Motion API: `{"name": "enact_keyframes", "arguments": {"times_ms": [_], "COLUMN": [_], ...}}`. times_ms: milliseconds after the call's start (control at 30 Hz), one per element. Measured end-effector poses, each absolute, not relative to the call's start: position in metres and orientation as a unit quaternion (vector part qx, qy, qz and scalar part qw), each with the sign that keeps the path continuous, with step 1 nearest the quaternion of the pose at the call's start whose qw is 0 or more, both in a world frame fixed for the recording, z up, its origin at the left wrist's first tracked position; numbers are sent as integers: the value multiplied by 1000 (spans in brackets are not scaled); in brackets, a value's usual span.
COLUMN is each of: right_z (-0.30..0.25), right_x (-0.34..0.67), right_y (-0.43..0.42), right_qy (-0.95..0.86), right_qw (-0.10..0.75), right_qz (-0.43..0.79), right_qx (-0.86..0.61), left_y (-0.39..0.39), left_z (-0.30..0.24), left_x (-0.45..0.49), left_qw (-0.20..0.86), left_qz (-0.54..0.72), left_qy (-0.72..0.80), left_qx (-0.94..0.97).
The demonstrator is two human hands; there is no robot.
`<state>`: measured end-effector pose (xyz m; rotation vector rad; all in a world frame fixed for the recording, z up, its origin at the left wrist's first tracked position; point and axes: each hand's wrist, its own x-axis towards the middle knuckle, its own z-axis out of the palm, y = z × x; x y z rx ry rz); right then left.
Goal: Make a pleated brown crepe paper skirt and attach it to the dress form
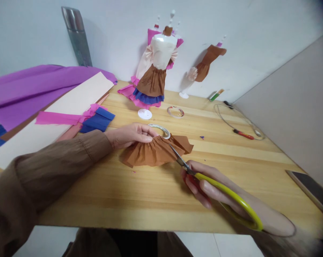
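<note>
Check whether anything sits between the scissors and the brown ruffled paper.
Nothing visible does. The scissors in the right hand touch the edge of the brown ruffled paper, which the left hand holds down.

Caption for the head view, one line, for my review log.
Left hand steadies a gathered brown paper ruffle on the wooden table while the right hand holds yellow-handled scissors at its edge.

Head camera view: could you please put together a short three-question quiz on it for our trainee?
1. True or false: the scissors are in the right hand.
2. What colour is the pleated paper that the left hand holds? A blue, B brown, C purple.
3. What ring-shaped thing lies just beyond the left hand's fingers?
Key: 1 true; 2 B; 3 tape roll.
</note>
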<state>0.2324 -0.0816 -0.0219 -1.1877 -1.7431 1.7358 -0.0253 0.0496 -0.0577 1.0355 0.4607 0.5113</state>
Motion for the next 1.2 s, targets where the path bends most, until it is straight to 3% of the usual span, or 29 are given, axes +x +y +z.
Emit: {"name": "enact_keyframes", "arguments": {"times_ms": [333,633,833,1200], "right_z": [-38,-12,-31,-22], "right_x": [240,223,235,245], "right_y": [-80,-86,-81,-87], "right_qy": [-618,-610,-615,-622], "right_qw": [199,200,202,174], "right_qz": [653,640,665,641], "right_qx": [-389,-422,-373,-414], "left_y": [50,48,49,61], "left_z": [-57,-54,-53,-54], "left_x": [-25,-25,-25,-26], "left_qw": [814,824,818,803], "left_qz": [243,233,228,138], "left_qy": [224,209,214,272], "left_qx": [479,471,483,512]}}
